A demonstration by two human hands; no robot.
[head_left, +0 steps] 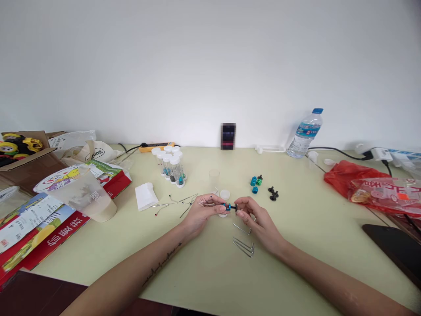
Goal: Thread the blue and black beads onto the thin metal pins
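In front of me, my left hand [200,215] pinches a small blue metallic fitting [227,206] between thumb and fingers. Thin metal rods [206,203] stick out across that palm. My right hand [258,219] has its thumb and fingertips closed on a black screw-like piece with a wide round head [235,207], lined up with the blue fitting and touching or in it. Below the right hand lie several L-shaped hex keys [243,246]. Beyond the hands stand a clear tube [214,177] and a white cap [225,194]. A second white round thing is partly hidden under the left fingers.
Blue fittings [253,181], a green one [259,180] and black screw pieces [273,195] lie right of centre. Capped tubes [175,169], thin metal tools [164,205] and white paper [145,196] are left. A tilted cup [95,204], water bottle [304,134] and red bag [342,175] flank them.
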